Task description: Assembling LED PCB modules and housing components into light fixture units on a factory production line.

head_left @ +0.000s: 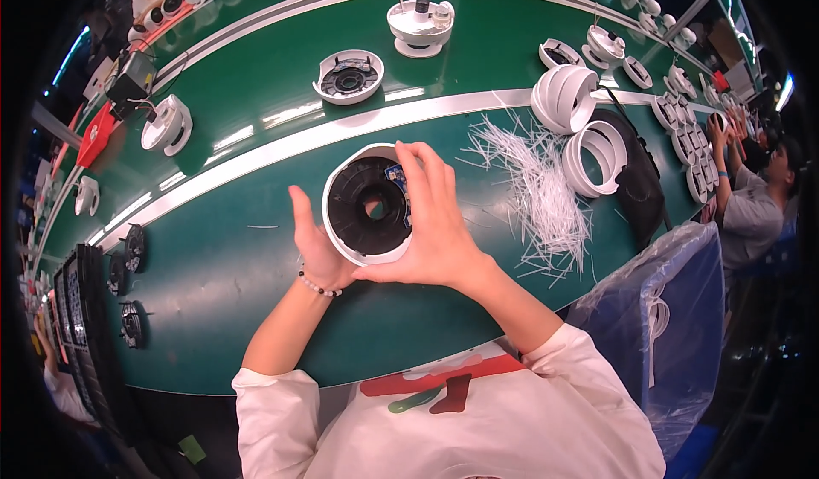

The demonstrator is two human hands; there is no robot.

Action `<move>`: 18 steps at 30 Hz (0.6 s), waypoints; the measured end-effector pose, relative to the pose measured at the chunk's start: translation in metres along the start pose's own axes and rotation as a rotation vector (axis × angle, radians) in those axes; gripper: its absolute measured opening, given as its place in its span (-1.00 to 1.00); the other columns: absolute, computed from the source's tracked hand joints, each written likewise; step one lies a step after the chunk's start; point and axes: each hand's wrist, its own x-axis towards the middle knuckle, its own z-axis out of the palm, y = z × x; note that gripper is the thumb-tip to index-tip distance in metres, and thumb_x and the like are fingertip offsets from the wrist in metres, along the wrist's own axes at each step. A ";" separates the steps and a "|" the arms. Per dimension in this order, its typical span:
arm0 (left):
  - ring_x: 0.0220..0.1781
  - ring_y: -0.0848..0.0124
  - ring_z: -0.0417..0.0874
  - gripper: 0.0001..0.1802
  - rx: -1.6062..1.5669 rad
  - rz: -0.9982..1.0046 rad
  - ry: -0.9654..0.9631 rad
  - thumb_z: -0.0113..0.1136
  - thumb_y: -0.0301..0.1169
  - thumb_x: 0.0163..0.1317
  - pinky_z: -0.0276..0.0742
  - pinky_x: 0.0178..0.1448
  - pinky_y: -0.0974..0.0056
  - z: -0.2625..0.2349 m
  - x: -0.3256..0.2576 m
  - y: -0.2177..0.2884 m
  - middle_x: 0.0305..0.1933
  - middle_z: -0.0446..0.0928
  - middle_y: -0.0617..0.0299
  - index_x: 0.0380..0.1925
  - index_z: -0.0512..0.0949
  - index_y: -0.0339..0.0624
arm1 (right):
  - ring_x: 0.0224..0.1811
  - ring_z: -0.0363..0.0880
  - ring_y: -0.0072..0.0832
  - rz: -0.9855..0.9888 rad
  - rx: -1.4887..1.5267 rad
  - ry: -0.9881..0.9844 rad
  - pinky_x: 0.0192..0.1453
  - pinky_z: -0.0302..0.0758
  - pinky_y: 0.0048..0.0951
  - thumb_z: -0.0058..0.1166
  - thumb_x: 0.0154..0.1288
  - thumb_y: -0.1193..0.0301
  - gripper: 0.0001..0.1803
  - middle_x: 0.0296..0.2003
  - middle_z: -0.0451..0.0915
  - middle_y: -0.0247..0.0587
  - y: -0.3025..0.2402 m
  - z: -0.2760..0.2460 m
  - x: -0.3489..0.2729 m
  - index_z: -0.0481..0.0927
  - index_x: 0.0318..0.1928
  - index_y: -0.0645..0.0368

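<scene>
Green conveyor belt (pixel 230 266) with pale metal rails (pixel 281 142) running left to right, curving under the fisheye lens; workstation viewed from above.

Item held: round white camera housing (pixel 368 210), shell open toward the viewer, black ring-shaped insert inside with a central hole and a small blue circuit part at its far right edge. Position: centre of the scene, raised just over the near belt, between both hands.

Left hand (pixel 317 244): cups the housing's left and near rim from below, thumb raised beside the shell, fingers hidden behind it; grip on the housing. Beaded bracelet (pixel 319 287) at the wrist.

Right hand (pixel 437 223): fingers spread and laid over the right rim, fingertips reaching the far edge near the blue part, thumb under the near rim; grip on the housing.

Nearby stock:
- Loose heap of thin white plastic strips (pixel 537 189), right of the housing, on the belt.
- Stacks of white rings (pixel 563 95), far right, with a second stack (pixel 597 156) just beside a black bag (pixel 640 180).
- Open white housing base (pixel 348 76) on the far belt.
- Assembled white dome unit (pixel 420 25) farther off.
- White camera body (pixel 167 126), far left.
- Black round parts (pixel 132 249) at the left edge of the belt, near a dark tray (pixel 81 325).
- Blue bin lined with clear plastic (pixel 674 308), near right.

Other person (pixel 755 206) at far right, a hand raised to the line of white parts.
</scene>
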 end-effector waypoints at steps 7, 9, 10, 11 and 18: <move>0.12 0.25 0.32 -0.33 0.138 0.109 -0.034 -0.12 -0.04 0.10 0.26 0.18 0.20 -0.010 -0.007 -0.007 0.12 0.24 0.04 0.09 0.15 -0.30 | 0.04 0.07 0.00 0.130 0.041 0.071 0.06 0.13 -0.07 0.38 -0.59 0.03 0.29 0.06 0.01 0.11 -0.002 0.017 -0.001 -0.09 0.16 0.35; 0.06 0.25 0.39 -0.41 0.091 0.072 -0.055 -0.07 -0.22 0.04 0.32 0.13 0.22 -0.010 -0.007 -0.010 0.07 0.30 0.02 0.07 0.18 -0.32 | 0.05 0.07 0.01 0.143 0.054 0.151 0.06 0.12 -0.07 0.37 -0.58 0.03 0.29 0.06 0.01 0.12 -0.002 0.025 -0.007 -0.10 0.16 0.35; 0.01 0.26 0.43 -0.45 0.063 0.056 -0.037 -0.07 -0.30 0.00 0.36 0.10 0.23 -0.010 -0.008 -0.009 0.01 0.35 0.00 0.02 0.24 -0.35 | 0.06 0.06 0.01 0.158 0.070 0.226 0.07 0.12 -0.06 0.37 -0.58 0.03 0.30 0.06 0.00 0.12 -0.003 0.029 -0.011 -0.12 0.17 0.34; 0.01 0.26 0.43 -0.45 0.068 0.054 -0.037 -0.07 -0.30 0.00 0.36 0.10 0.23 -0.010 -0.008 -0.010 0.01 0.35 0.00 0.02 0.24 -0.35 | 0.13 0.02 0.01 0.209 0.061 0.219 0.16 0.08 -0.11 0.38 -0.53 0.03 0.31 0.09 -0.01 0.16 -0.005 0.032 -0.015 -0.15 0.18 0.37; -0.04 0.24 0.45 -0.51 -0.018 0.161 0.245 -0.11 -0.24 -0.01 0.37 0.06 0.19 -0.013 0.012 -0.013 -0.06 0.42 0.05 -0.07 0.33 -0.30 | 0.24 -0.15 -0.02 0.131 0.235 0.259 0.26 -0.08 -0.15 0.32 -0.33 0.03 0.25 0.21 -0.20 0.19 0.013 0.044 -0.020 -0.23 0.21 0.34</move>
